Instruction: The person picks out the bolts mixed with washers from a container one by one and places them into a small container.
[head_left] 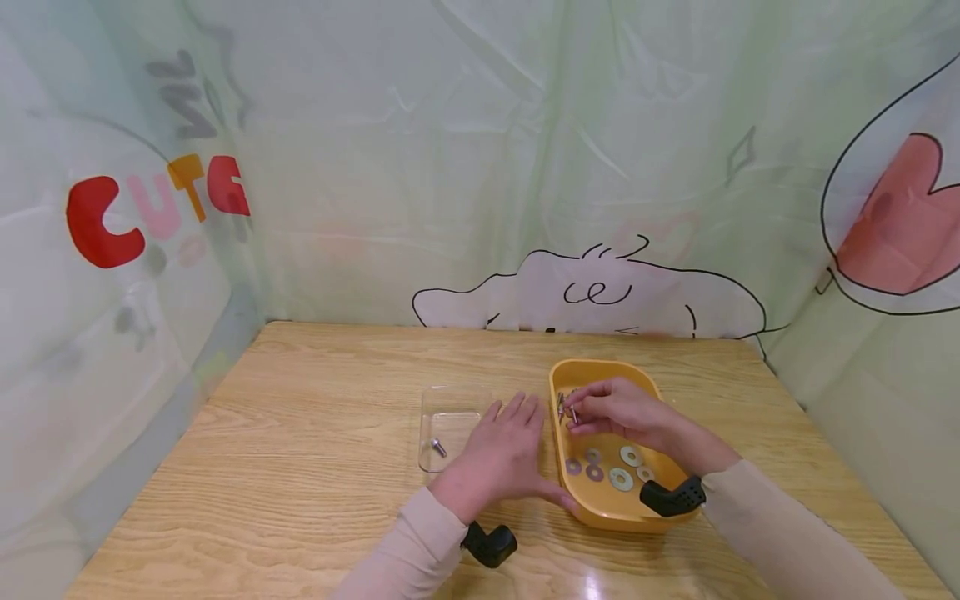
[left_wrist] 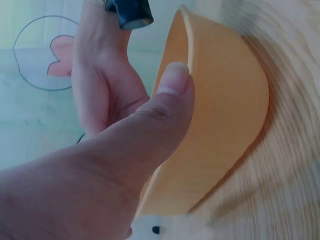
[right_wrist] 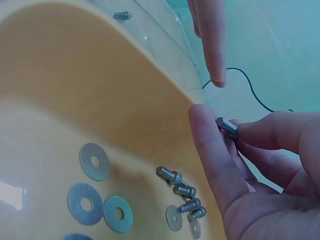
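In the head view, my right hand [head_left: 618, 410] is over the left part of an orange plastic bin [head_left: 626, 523]. It pinches a small metal bolt [right_wrist: 227, 127] between thumb and fingers, above the bin floor. Below it, several similar bolts [right_wrist: 169, 175] lie in a cluster by the bin wall. My left hand [head_left: 504, 460] spreads its straight fingers between the bin and a clear plastic box [head_left: 455, 423]. Its thumb [left_wrist: 172, 82] touches the bin's rim in the left wrist view. One bolt [head_left: 439, 449] lies inside the clear box, which the left hand partly hides.
Several flat washers [right_wrist: 77, 196] of differing sizes are spread over the bin floor. Both containers stand on a wood-grain table [head_left: 300, 467]. A printed curtain [head_left: 390, 167] hangs behind and on both sides. Each wrist carries a black camera mount [head_left: 491, 546].
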